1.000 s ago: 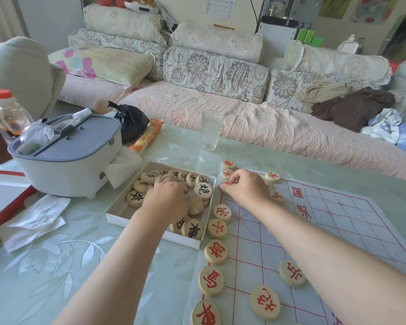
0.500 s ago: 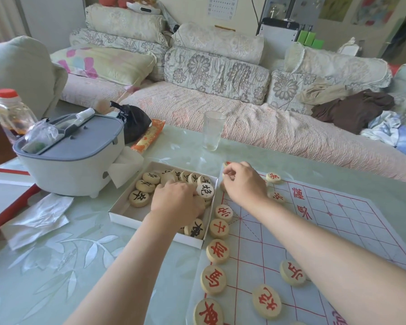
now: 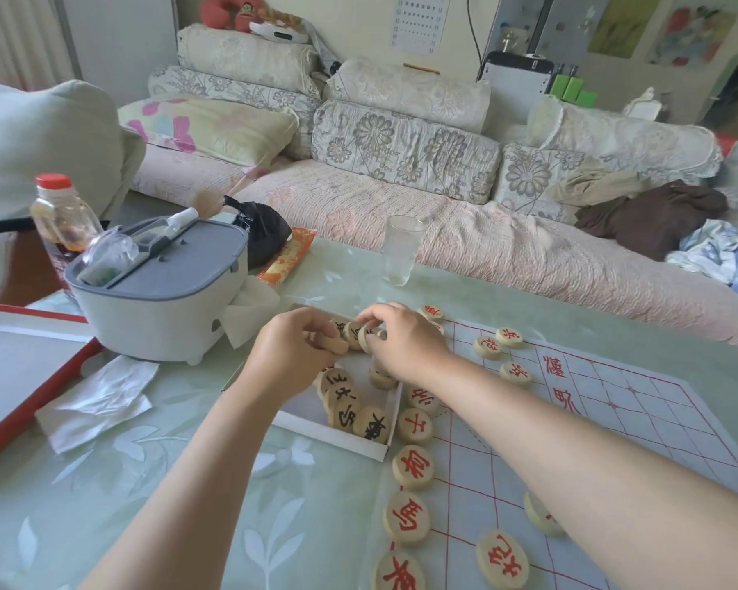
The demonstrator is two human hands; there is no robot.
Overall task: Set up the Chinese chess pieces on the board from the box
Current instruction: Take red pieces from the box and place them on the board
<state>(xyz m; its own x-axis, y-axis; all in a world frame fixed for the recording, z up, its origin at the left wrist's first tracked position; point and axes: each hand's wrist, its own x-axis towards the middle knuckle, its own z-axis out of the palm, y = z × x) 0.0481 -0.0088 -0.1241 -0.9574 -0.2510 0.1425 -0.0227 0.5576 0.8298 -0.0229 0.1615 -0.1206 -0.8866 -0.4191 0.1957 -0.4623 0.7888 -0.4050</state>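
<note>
**Both hands dive into the box**

The right hand (image 3: 401,344) has left the board (image 3: 614,419) and crossed into the far end of the box (image 3: 337,438), joining the left hand (image 3: 290,355) there. 1 second ago it was just past the box's right wall, setting down a red piece, and that drop looks finished.

The left hand has come up off the heap, fingers curled round an edge-on piece (image 3: 332,345) held above the box floor. The right hand's fingertips pinch a tilted piece (image 3: 364,336) right beside it.

The black pieces (image 3: 350,408) lie heaped at the box's near end, none of them on the board yet. The red pieces (image 3: 414,466) run in a line just right of the box, with 3 more further right.

My read is that red is largely laid and the picking now turns to black. That set should go on the half of the board well right of the box.
</note>
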